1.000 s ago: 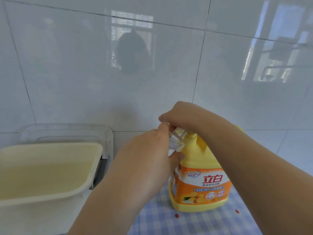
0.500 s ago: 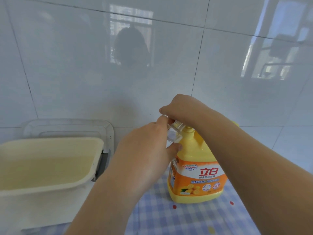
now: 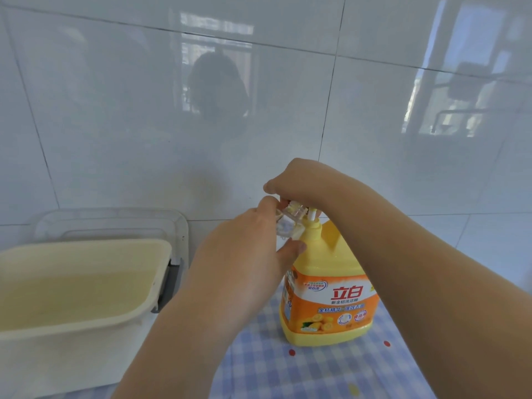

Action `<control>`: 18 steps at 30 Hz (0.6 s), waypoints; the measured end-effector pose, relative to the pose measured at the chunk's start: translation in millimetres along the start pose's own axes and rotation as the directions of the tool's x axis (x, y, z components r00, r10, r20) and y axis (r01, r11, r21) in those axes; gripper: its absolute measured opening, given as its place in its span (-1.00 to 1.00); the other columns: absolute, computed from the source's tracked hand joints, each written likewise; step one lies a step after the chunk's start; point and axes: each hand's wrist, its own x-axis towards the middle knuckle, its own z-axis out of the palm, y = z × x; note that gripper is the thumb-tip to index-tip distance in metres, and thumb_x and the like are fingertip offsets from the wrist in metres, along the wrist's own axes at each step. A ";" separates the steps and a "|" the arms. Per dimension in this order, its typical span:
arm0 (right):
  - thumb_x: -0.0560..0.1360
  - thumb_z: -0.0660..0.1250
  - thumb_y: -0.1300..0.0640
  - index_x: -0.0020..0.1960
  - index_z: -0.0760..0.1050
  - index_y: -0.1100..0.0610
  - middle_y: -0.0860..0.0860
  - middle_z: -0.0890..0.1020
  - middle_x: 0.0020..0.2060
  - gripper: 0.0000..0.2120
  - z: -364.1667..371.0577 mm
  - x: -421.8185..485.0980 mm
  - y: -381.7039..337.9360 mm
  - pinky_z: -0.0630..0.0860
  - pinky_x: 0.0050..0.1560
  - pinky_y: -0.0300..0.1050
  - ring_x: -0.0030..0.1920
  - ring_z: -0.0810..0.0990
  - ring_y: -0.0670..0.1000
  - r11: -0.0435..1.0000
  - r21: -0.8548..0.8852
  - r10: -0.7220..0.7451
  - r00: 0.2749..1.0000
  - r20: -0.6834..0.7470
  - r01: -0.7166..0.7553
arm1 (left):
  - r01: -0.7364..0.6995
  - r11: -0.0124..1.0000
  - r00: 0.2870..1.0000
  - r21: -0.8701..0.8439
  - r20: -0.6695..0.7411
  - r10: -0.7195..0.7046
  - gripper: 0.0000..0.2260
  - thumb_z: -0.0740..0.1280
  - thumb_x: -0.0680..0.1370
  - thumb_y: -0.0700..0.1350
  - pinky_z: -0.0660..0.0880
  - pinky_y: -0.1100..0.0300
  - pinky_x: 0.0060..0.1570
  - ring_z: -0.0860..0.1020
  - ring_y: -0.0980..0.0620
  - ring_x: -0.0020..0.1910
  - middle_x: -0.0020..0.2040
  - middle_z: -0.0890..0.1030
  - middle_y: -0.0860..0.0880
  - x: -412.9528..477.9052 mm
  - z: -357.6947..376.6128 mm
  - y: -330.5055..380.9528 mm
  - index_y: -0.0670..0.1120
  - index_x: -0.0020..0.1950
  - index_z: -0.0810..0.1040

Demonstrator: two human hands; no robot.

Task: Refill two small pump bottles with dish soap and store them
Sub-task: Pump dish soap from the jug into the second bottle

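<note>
Blue-and-white cloth [image 3: 316,370]: checked, with a few red dots, spread over the near surface under my arms.
Cream basin [image 3: 72,358]: near left, beside the cloth. Its inside looks pale yellow, and I cannot tell whether that is liquid.
Left hand [image 3: 247,260]: reaches in from the near side. My thumb and fingers are curled round the small clear bottle [image 3: 288,226], thumb below and forefinger on top.
Small clear bottle: held off the cloth, tilted, right against the left side of the neck of the dish soap jug [image 3: 331,306] and just under my right hand. How full it is I cannot tell.
Dish soap jug: yellow with an orange and white label. It stands upright on the cloth, right of centre, between my two forearms.
Pump [image 3: 311,216]: only its white stem shows above the jug's yellow collar; the head is hidden under my fingers.
Right hand [image 3: 305,182]: comes in from the right, above the jug. My fingers are bent down over the pump head and clasp it.
Clear plastic tub [image 3: 115,223]: behind the basin, against the wall.
Wall tiles [image 3: 115,125]: white and glossy at the far side, with a dim reflection of a person and a window.
</note>
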 end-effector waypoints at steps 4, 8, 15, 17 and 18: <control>0.54 0.20 0.08 -0.11 0.55 0.20 0.08 0.60 -0.29 -0.77 -1.6 -1.3 -0.2 0.41 -0.40 -0.22 -0.41 0.53 0.05 1.000 0.001 -0.005 1.000 0.027 0.005 | -0.009 1.000 1.000 -0.005 0.000 0.009 -0.65 0.20 0.54 0.26 0.23 0.34 -0.37 0.45 0.13 -0.10 0.12 0.55 0.16 -0.2 0.9 -1.1 0.15 0.25 0.30; 0.55 0.21 0.08 -0.07 0.55 0.22 0.11 0.64 -0.17 -0.76 -0.1 -0.8 -0.4 0.42 -0.37 -0.20 -0.33 0.56 0.08 1.000 0.014 -0.015 0.999 0.052 0.015 | -0.010 1.000 1.000 -0.016 0.009 0.010 -0.64 0.21 0.54 0.25 0.29 0.26 -0.29 0.48 0.13 -0.06 0.13 0.55 0.17 0.3 2.4 -2.0 0.14 0.26 0.30; 0.52 0.23 0.06 -0.19 0.51 0.15 0.04 0.59 -0.29 -0.80 4.7 2.0 4.1 0.34 -0.40 -0.22 -0.42 0.48 0.02 1.000 0.018 -0.023 0.999 0.026 0.023 | -0.017 1.000 0.999 0.002 0.036 0.017 -0.65 0.21 0.54 0.26 0.27 0.30 -0.35 0.47 0.13 -0.10 0.09 0.56 0.16 1.1 4.5 -3.8 0.13 0.23 0.30; 0.50 0.24 0.08 -0.28 0.42 0.11 -0.01 0.46 -0.39 -0.80 10.9 4.3 7.2 0.28 -0.38 -0.20 -0.43 0.37 -0.02 1.000 0.007 -0.027 1.000 0.016 0.027 | -0.020 1.000 0.998 0.019 0.064 0.019 -0.67 0.21 0.53 0.26 0.30 0.25 -0.31 0.48 0.11 -0.08 0.07 0.56 0.15 1.1 4.9 -4.9 0.13 0.21 0.30; 0.49 0.24 0.09 -0.30 0.38 0.10 -0.02 0.41 -0.41 -0.79 13.4 5.4 8.7 0.27 -0.38 -0.19 -0.43 0.34 -0.03 0.999 0.006 -0.032 0.999 0.011 0.031 | -0.023 0.999 0.997 0.024 0.075 0.021 -0.67 0.21 0.54 0.26 0.30 0.26 -0.32 0.47 0.12 -0.08 0.07 0.55 0.15 1.1 5.1 -5.1 0.14 0.21 0.30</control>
